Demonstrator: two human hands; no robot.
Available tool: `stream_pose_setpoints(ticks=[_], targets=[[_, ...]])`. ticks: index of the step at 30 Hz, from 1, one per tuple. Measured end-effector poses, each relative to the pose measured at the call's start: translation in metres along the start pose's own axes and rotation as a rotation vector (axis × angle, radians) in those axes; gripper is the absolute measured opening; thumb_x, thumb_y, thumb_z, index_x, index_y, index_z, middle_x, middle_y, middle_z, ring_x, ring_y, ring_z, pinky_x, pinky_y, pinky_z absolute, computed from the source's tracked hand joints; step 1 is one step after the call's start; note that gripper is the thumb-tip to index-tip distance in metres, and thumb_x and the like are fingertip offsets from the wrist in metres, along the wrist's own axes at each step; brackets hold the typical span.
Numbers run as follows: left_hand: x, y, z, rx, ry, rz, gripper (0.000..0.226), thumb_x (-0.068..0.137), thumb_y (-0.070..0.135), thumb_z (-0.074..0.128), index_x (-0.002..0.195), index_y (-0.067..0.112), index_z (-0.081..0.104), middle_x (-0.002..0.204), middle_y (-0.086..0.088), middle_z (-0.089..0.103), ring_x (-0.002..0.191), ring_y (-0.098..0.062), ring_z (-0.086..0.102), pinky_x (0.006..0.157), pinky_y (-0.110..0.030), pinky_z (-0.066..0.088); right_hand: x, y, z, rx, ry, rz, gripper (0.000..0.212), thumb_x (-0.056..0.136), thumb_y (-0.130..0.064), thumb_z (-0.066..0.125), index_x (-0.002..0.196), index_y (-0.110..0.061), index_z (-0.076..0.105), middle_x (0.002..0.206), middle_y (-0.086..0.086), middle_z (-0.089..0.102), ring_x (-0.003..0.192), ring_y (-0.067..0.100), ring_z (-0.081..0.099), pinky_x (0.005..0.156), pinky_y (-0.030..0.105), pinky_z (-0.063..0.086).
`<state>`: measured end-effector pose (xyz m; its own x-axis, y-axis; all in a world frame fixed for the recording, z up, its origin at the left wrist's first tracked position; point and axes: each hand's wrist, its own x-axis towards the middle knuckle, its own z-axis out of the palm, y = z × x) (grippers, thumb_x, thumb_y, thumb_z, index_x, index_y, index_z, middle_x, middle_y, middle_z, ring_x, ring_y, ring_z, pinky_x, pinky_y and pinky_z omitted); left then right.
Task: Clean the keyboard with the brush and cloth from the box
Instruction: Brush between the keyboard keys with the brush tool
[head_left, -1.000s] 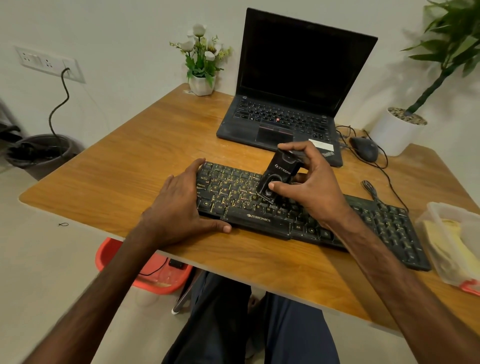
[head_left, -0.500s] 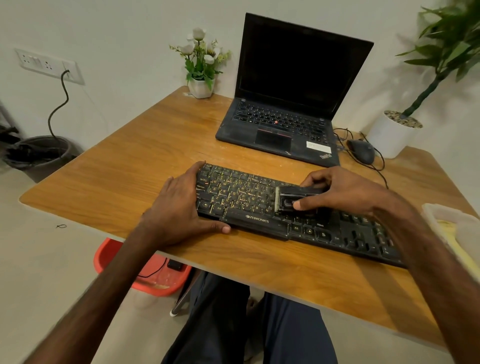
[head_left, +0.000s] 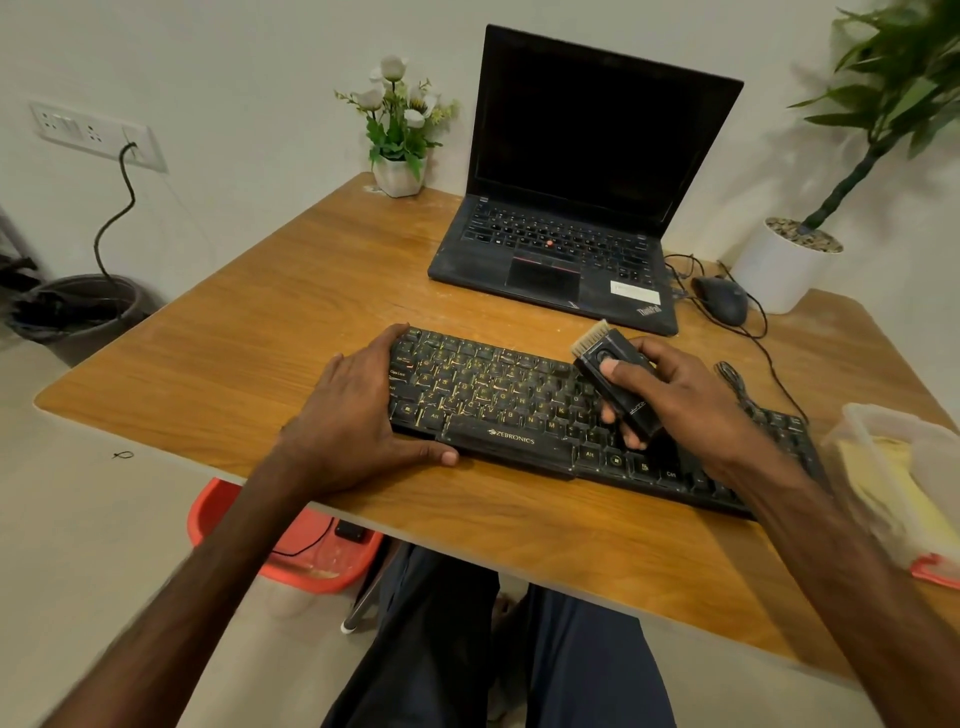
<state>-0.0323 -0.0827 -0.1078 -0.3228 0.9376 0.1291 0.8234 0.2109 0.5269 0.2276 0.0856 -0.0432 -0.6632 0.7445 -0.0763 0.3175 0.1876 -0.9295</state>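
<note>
Two grips: your left grip (head_left: 358, 415) rests spread on the left end of the black plastic keyboard (head_left: 498, 395); your right grip (head_left: 685, 400) pinches the small black rectangular brush (head_left: 628, 408), tan bristles raised.

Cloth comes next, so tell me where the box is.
Head view: clear plastic box on the table, far right, just beyond the keyboard, yellow cloth inside.

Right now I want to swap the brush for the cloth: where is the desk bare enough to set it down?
Widest: bare desk left of the keyboard and laptop, out to the flower pot. Also the strip along the near edge, in front of the keyboard. Crowded on the right: mouse, cables, planter, box.
</note>
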Motion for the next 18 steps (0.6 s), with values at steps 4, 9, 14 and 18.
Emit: stream_pose_setpoints(ticks=[4,9,14,18], targets=[[-0.0005,0.0003,0.0001,-0.001,0.003,-0.003,0.147,0.042,0.095,0.060,0.157,0.023,0.004,0.157,-0.004,0.033,0.141,-0.022,0.031,0.120,-0.050,0.024,-0.0018,0.0029,0.0026,0.015,0.022,-0.017,0.026,0.095,-0.029,0.061,0.117,-0.015,0.057,0.076,0.016,0.070,0.050,0.027,0.056,0.050,0.034,0.047],[0.0000,0.0002,0.0001,-0.003,0.005,-0.004,0.147,0.041,0.096,0.059,0.157,0.023,0.005,0.156,-0.004,0.034,0.140,-0.022,0.032,0.120,-0.050,0.025,-0.0050,-0.0008,0.0004,0.101,-0.020,0.027,0.032,0.093,-0.027,0.061,0.121,-0.014,0.056,0.089,0.019,0.073,0.064,0.029,0.063,0.052,0.032,0.050],[-0.0003,0.0003,-0.0001,-0.005,-0.005,-0.007,0.148,0.041,0.097,0.057,0.157,0.023,0.005,0.157,-0.004,0.032,0.141,-0.022,0.031,0.120,-0.050,0.024,-0.0073,-0.0039,-0.0023,0.153,-0.062,0.064,0.039,0.086,-0.029,0.063,0.123,-0.018,0.056,0.100,0.015,0.074,0.070,0.028,0.067,0.050,0.031,0.053],[-0.0004,0.0005,-0.0004,0.001,0.003,-0.005,0.147,0.041,0.098,0.056,0.157,0.023,0.005,0.156,-0.004,0.033,0.141,-0.023,0.031,0.120,-0.050,0.024,-0.0085,-0.0044,-0.0024,0.143,-0.065,0.069,0.039,0.086,-0.031,0.061,0.125,-0.027,0.057,0.098,0.016,0.074,0.070,0.028,0.066,0.052,0.032,0.054]])
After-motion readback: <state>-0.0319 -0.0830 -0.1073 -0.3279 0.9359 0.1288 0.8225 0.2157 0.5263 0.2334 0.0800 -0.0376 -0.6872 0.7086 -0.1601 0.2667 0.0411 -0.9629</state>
